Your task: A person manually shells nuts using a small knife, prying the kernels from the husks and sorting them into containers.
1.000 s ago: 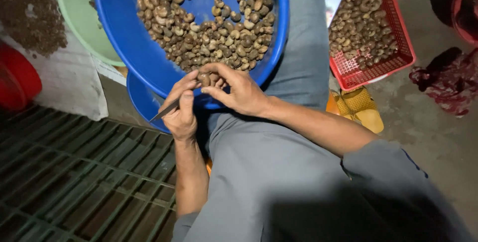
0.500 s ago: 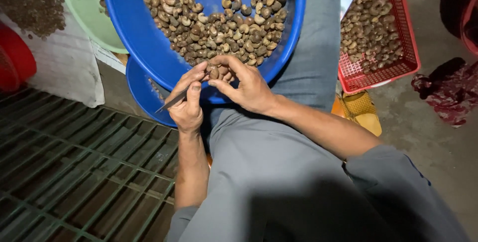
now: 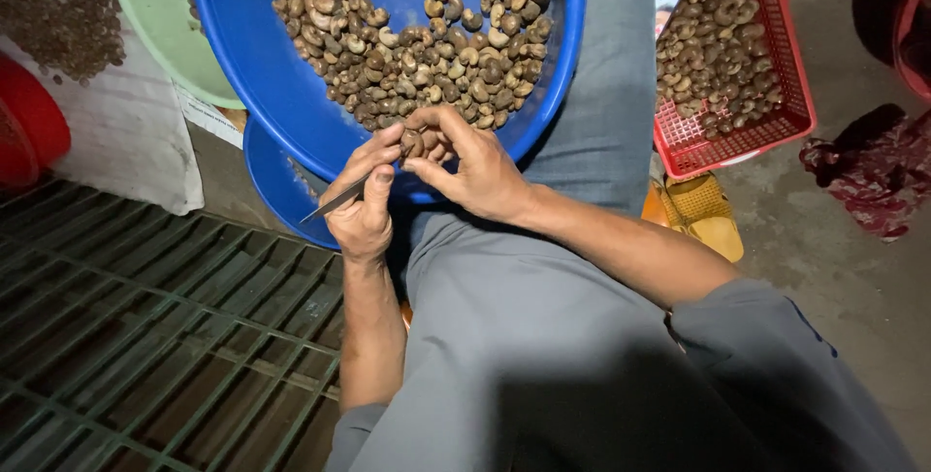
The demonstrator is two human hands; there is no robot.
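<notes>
1. A person's left hand point(image 3: 362, 208) grips a thin grey metal blade point(image 3: 335, 201), thumb pressed along it, its tip pointing down to the left.
2. The right hand point(image 3: 472, 169) pinches a small brown cashew nut point(image 3: 411, 143) between thumb and curled fingers, held over the near rim of a large round blue plastic basin point(image 3: 254, 74) heaped with similar nuts.
3. A red plastic mesh basket point(image 3: 787, 94) of nuts sits to the right, beside a yellow sandal point(image 3: 700, 212).

Dim light, bare concrete floor point(image 3: 853, 278), dark metal floor grating point(image 3: 145, 336) at left
</notes>
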